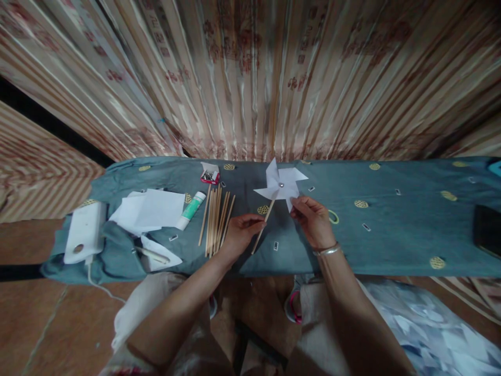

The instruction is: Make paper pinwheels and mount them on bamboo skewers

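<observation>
A white paper pinwheel point(281, 184) with a small shiny pin at its centre is fixed to a thin wooden stick point(270, 211). My left hand point(243, 231) pinches that stick below the pinwheel. With thumb and fingertips closed, my right hand point(313, 216) grips the tip of the pinwheel's lower blade; a silver bangle circles the wrist. Left of my left hand lie several loose wooden sticks point(214, 222), side by side. Just beyond them is a small red box point(210, 174) with its lid up and metal pins inside.
Over the narrow table hangs a blue-green cloth point(399, 230). At left are a glue stick point(191, 211), white paper sheets point(154, 211), a pen point(152, 255) and a white corded device point(85, 232). A dark object point(487, 230) sits far right. Behind hangs a curtain point(250, 78).
</observation>
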A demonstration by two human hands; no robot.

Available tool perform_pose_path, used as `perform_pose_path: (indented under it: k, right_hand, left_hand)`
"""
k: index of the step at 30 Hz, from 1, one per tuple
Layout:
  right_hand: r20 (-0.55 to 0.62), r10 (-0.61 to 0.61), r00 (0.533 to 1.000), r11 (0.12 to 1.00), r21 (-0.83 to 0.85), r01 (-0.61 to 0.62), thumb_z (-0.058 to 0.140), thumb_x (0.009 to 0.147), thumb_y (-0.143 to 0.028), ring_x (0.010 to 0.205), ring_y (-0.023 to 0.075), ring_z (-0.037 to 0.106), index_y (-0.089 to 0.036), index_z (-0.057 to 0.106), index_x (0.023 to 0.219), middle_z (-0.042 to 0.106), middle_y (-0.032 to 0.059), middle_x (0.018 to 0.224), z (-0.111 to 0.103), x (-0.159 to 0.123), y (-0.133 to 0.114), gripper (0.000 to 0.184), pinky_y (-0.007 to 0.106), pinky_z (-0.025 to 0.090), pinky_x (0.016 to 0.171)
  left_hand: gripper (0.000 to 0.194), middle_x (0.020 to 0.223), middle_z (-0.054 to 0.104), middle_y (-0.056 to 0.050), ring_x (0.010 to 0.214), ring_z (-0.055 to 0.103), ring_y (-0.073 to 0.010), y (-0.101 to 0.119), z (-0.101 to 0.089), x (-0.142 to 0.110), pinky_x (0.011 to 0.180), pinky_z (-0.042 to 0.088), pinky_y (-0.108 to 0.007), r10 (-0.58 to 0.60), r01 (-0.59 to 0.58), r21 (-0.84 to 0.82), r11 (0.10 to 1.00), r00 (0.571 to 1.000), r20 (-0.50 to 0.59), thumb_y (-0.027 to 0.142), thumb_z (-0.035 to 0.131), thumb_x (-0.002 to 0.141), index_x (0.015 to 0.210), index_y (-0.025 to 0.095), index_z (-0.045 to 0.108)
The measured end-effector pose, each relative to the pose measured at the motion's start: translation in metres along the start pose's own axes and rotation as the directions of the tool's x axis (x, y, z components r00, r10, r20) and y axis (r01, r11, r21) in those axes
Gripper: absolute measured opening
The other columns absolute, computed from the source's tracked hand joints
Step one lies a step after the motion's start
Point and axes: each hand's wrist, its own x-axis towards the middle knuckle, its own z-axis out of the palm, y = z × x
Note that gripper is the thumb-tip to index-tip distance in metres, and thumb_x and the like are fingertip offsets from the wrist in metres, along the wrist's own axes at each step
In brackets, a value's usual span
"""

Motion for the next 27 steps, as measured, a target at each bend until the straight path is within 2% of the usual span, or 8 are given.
perform_pose_path:
  k: [14, 22, 27]
  right_hand:
    - [0.057, 0.050, 0.997, 0.998, -0.037, -0.048, 0.090, 0.048, -0.049, 0.049, 0.0083, 0.050, -0.020, 0.064, 0.054, 0.064, -0.0022, 0.054, 0.011, -0.008, 0.002, 0.040, 0.023, 0.040, 0.047]
    - [0.156, 0.048, 0.987, 0.996, -0.077, -0.036, 0.087, 0.056, -0.050, 0.051, 0.0082, 0.049, -0.020, 0.065, 0.056, 0.063, -0.0021, 0.055, 0.021, -0.012, 0.010, 0.037, 0.024, 0.039, 0.050]
    - [0.208, 0.021, 0.978, 0.994, -0.109, 0.001, 0.084, 0.060, -0.052, 0.051, 0.0094, 0.049, -0.021, 0.068, 0.060, 0.064, -0.0010, 0.057, 0.019, -0.013, 0.010, 0.035, 0.025, 0.039, 0.051]
  left_hand:
    - [0.017, 0.070, 0.071, -0.002, 0.067, 0.061, -0.0150, 0.001, 0.000, -0.001, 0.068, 0.046, -0.026, 0.010, -0.010, 0.011, 1.000, 1.000, -0.008, 0.028, 0.080, 0.059, 0.072, 0.018, 0.075]
    - [0.016, 0.068, 0.070, -0.001, 0.066, 0.059, -0.0136, 0.002, 0.001, -0.001, 0.068, 0.045, -0.026, 0.022, -0.022, -0.013, 1.000, 1.000, 0.019, 0.028, 0.079, 0.059, 0.070, 0.017, 0.075]
    - [0.016, 0.068, 0.070, -0.001, 0.065, 0.059, -0.0141, 0.001, 0.000, 0.000, 0.067, 0.045, -0.026, 0.020, -0.020, -0.013, 1.000, 1.000, -0.005, 0.028, 0.080, 0.057, 0.068, 0.018, 0.075]
